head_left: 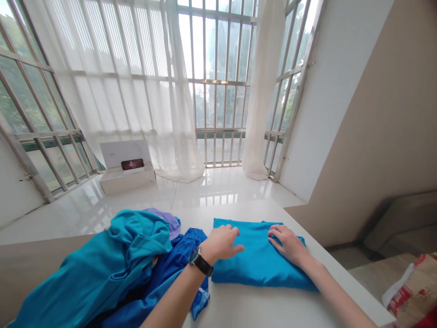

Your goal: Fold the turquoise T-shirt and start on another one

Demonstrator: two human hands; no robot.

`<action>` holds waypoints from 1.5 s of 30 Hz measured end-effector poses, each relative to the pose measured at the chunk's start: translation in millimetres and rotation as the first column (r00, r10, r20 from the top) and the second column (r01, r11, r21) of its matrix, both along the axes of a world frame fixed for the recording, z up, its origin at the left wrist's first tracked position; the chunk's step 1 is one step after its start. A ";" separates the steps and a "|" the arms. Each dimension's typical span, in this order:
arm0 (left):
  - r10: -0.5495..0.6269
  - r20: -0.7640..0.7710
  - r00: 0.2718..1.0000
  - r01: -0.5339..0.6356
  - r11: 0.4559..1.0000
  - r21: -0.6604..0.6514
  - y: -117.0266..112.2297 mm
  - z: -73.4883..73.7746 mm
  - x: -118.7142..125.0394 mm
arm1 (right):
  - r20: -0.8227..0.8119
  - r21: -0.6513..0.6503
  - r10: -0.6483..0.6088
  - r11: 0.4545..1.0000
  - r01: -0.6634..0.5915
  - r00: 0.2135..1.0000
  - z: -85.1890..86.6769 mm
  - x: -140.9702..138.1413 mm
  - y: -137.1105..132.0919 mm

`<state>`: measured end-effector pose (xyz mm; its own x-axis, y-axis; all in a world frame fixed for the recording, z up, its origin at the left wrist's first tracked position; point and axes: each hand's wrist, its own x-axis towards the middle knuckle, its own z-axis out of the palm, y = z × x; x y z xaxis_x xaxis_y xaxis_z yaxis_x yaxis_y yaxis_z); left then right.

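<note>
A folded turquoise garment [257, 259] lies flat on the white table [273, 305] in front of me. My left hand [221, 243], with a black watch on its wrist, rests on the garment's left part, fingers stretched flat. Near the garment's right edge my right hand [288, 243] presses down, fingers spread and flat. Neither hand grips anything.
A heap of loose clothes sits at the left: a teal garment [102, 269], a dark blue one [170, 269] and a purple one [167, 221]. A white box [128, 175] with a phone [132, 164] stands on the floor by the curtained windows. A printed bag [414, 287] shows at the lower right.
</note>
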<state>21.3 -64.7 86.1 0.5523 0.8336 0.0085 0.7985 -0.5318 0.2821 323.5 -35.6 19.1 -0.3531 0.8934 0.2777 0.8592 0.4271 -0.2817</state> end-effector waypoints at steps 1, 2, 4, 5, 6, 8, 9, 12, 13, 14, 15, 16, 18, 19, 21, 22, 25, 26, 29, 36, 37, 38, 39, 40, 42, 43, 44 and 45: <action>-0.059 -0.049 0.997 0.057 0.997 -0.044 -10.6 0.9 9.3 | -0.003 -0.041 -0.001 0.999 0.001 1.000 -2.1 -0.6 -1.0; -0.065 -0.092 0.994 0.059 0.996 -0.063 -20.0 -0.7 18.3 | -0.007 -0.070 -0.027 0.997 0.027 1.000 -4.7 0.0 -1.3; 0.021 -0.145 0.989 -0.024 1.000 -0.020 -32.9 -9.1 32.8 | 0.000 -0.088 -0.115 0.990 0.115 0.993 -9.8 3.9 -0.9; 0.055 -0.149 0.987 -0.055 0.998 0.005 -35.4 -14.6 36.9 | 0.015 -0.083 -0.156 0.984 0.157 0.988 -11.5 6.3 -0.9; 0.076 -0.141 0.987 -0.073 0.997 0.024 -35.3 -20.1 38.4 | 0.034 -0.077 -0.189 0.978 0.191 0.981 -12.5 8.2 -1.5; 0.071 -0.107 0.992 -0.068 0.997 0.030 -28.0 -30.1 34.0 | 0.077 -0.066 -0.244 0.966 0.249 0.967 -11.5 8.9 -5.3; 0.066 -0.087 0.994 -0.064 0.998 0.028 -22.1 -34.2 28.9 | 0.103 -0.067 -0.269 0.959 0.276 0.958 -9.9 7.1 -8.6; 0.062 -0.043 0.997 -0.059 0.996 0.062 -4.3 -43.3 11.6 | 0.206 -0.087 -0.321 0.935 0.344 0.924 -2.6 -7.2 -23.9; 0.058 -0.033 0.998 -0.055 0.995 0.087 -0.5 -44.9 7.5 | 0.247 -0.091 -0.330 0.928 0.361 0.911 -0.2 -14.1 -30.0; 0.059 -0.024 0.998 -0.056 0.992 0.114 1.7 -45.7 5.1 | 0.289 -0.088 -0.338 0.922 0.377 0.896 2.0 -21.5 -36.2; 0.072 -0.019 0.997 -0.069 0.988 0.136 2.3 -45.7 4.5 | 0.327 -0.078 -0.347 0.917 0.391 0.879 3.8 -28.9 -42.2; 0.103 -0.018 0.995 -0.099 0.983 0.153 1.5 -45.1 5.6 | 0.360 -0.062 -0.356 0.913 0.403 0.862 5.4 -35.8 -47.7; 0.192 -0.041 0.980 -0.184 0.971 0.156 -2.8 -43.3 11.6 | 0.405 -0.039 -0.376 0.904 0.426 0.834 8.4 -47.2 -56.6; 0.237 -0.065 0.969 -0.226 0.963 0.148 -5.6 -42.9 15.6 | 0.417 -0.036 -0.381 0.900 0.435 0.825 10.0 -51.2 -59.9; 0.292 -0.119 0.949 -0.275 0.952 0.137 -10.9 -45.0 23.6 | 0.431 -0.051 -0.384 0.893 0.446 0.817 13.9 -55.5 -64.4; 0.299 -0.142 0.944 -0.281 0.950 0.136 -12.9 -47.6 26.9 | 0.435 -0.064 -0.384 0.889 0.454 0.814 16.0 -56.0 -65.9; 0.281 -0.168 0.945 -0.262 0.956 0.129 -13.5 -57.4 32.1 | 0.433 -0.120 -0.395 0.866 0.486 0.810 22.0 -53.5 -69.8; 0.259 -0.164 0.952 -0.243 0.963 0.113 -10.9 -59.4 32.2 | 0.432 -0.140 -0.405 0.853 0.503 0.806 23.5 -52.3 -71.4; 0.182 -0.141 0.973 -0.179 0.983 0.034 7.3 -55.9 29.0 | 0.435 -0.199 -0.420 0.818 0.540 0.796 27.7 -52.1 -78.3; 0.115 -0.116 0.987 -0.119 0.993 -0.024 52.7 -33.4 31.7 | 0.351 -0.319 -0.311 0.847 0.425 0.883 44.8 -68.1 -80.9; 0.139 -0.100 0.985 -0.141 0.990 -0.011 49.9 -36.8 34.7 | 0.309 -0.306 -0.295 0.869 0.388 0.904 44.1 -68.7 -76.5; 0.171 -0.073 0.982 -0.172 0.985 0.003 44.8 -42.3 37.7 | 0.270 -0.268 -0.269 0.901 0.341 0.924 40.9 -68.6 -71.2; 0.201 -0.038 0.979 -0.201 0.980 0.015 38.3 -49.4 40.2 | 0.239 -0.215 -0.232 0.934 0.284 0.943 34.9 -67.9 -65.3; 0.223 0.002 0.975 -0.223 0.975 0.023 31.7 -57.3 41.9 | 0.219 -0.165 -0.184 0.961 0.222 0.958 26.4 -67.0 -59.4; 0.229 0.063 0.971 -0.231 0.972 0.035 22.5 -72.2 41.7 | 0.214 -0.130 -0.096 0.983 0.126 0.972 4.6 -66.5 -48.4; 0.218 0.076 0.973 -0.222 0.974 0.041 21.6 -77.7 39.7 | 0.223 -0.145 -0.078 0.983 0.112 0.972 -6.6 -67.8 -43.8; 0.203 0.080 0.976 -0.208 0.977 0.047 23.4 -81.4 36.4 | 0.235 -0.163 -0.079 0.979 0.119 0.969 -16.6 -70.4 -39.9; 0.186 0.077 0.980 -0.190 0.980 0.051 27.9 -83.0 32.1 | 0.250 -0.175 -0.094 0.975 0.141 0.964 -24.7 -74.6 -36.4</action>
